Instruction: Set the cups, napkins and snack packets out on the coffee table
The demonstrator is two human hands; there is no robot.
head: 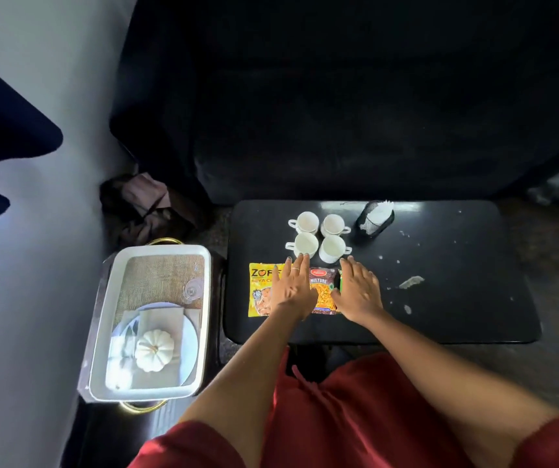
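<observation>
The red "Mixture" snack packet point(323, 292) lies flat near the front edge of the black coffee table point(457, 298), and I'll use it as the landmark. Left hand point(293, 288) rests flat just left of it, partly over the yellow packet point(260, 288), fingers straight, gripping nothing. Right hand point(359, 292) lies flat on its right side, covering a green packet point(340, 282) that's barely peeking out. Four white cups point(318, 236) sit clustered right behind it, and the mesh napkin holder point(374, 219) is behind and to the right. Looks like the packets are being lined up, so next is probably just nudging them square and letting go. Can't read the green packet, and the pale specks on the table to the right are hard to identify
</observation>
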